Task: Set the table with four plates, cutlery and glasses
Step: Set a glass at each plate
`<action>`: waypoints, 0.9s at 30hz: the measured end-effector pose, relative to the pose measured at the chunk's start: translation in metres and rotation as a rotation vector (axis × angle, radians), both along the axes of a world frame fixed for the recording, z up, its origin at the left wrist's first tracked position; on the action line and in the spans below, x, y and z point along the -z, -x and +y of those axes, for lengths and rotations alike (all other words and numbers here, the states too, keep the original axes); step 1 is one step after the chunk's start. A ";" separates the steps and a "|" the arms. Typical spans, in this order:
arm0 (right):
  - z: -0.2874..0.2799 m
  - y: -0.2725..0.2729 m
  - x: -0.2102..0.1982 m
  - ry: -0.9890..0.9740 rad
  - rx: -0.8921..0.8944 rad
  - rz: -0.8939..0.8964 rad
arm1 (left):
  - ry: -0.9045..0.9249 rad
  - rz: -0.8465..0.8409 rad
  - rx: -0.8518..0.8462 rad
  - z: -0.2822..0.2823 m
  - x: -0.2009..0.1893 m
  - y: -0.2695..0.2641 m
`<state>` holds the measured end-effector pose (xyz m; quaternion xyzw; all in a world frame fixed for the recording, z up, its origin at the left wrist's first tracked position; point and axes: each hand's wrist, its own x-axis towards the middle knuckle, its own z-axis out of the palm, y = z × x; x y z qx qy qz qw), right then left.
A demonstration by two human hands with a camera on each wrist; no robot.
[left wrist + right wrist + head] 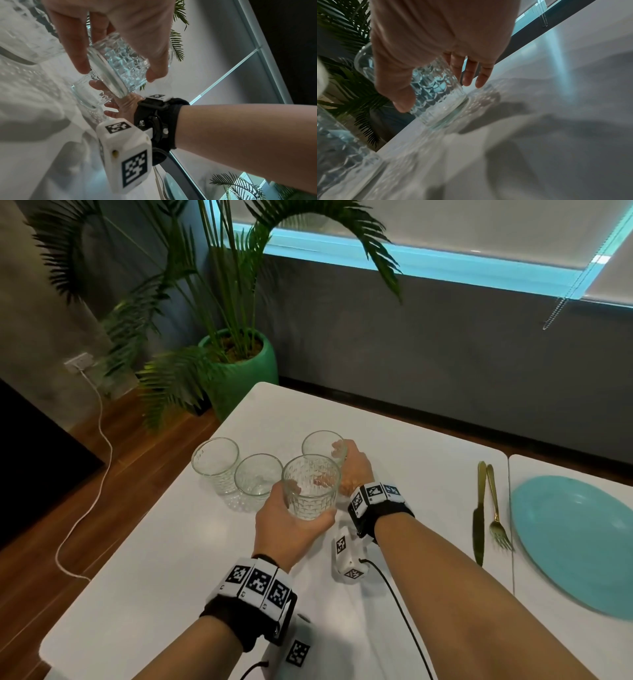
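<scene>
Closest to the person, the left hand (pixel 286 522) has its fingers and thumb curled round a bumpy glass (pixel 311 487) and holds it up off the white bench (pixel 164 559); the left wrist view shows the glass's thick bottom in the air, with nothing under it. Just past it, the right hand (pixel 354 469) is wrapped round a second glass (pixel 323 447), thumb on one side and fingers on the other. In the right wrist view this one's bottom seems to sit on the bench, a bit tilted (it is blurry, so that is a guess). To the left stand two more glasses (pixel 236 475), close together, and no hand is on them. Off to the right lie a knife (pixel 479 515) and a fork (pixel 497 508) side by side, just beside a blue plate (pixel 575 542). Only that one plate shows here. Behind the bench stands a big plant in a green pot (pixel 253 371). The step looks like picking up glasses, one in each hand, to carry them to the places. Next, each glass likely needs to go down gently and standing up near a plate, without bumping the other glasses.
</scene>
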<state>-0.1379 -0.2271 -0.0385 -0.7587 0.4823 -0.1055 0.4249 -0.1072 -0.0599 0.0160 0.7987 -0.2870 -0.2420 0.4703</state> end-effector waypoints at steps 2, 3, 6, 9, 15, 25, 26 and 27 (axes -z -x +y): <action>0.002 0.006 0.001 -0.003 0.028 -0.017 | -0.004 0.004 -0.005 0.001 0.000 0.002; 0.003 0.010 0.000 -0.018 0.048 -0.033 | -0.007 0.003 -0.004 0.001 -0.001 0.003; 0.008 0.027 -0.009 -0.078 0.086 -0.082 | 0.001 0.003 0.006 0.001 -0.007 0.007; 0.008 0.049 -0.022 -0.101 0.117 -0.139 | 0.022 0.002 0.011 -0.003 -0.018 0.013; 0.004 0.113 -0.079 -0.168 0.291 -0.278 | 0.080 0.017 0.021 -0.021 -0.054 0.038; 0.019 0.316 -0.162 -0.180 0.628 -0.540 | 0.099 0.009 0.256 -0.065 -0.109 0.166; 0.021 0.341 -0.165 -0.157 0.664 -0.526 | 0.103 0.017 0.290 -0.069 -0.112 0.185; 0.022 0.367 -0.164 -0.137 0.706 -0.510 | 0.101 0.025 0.320 -0.074 -0.113 0.203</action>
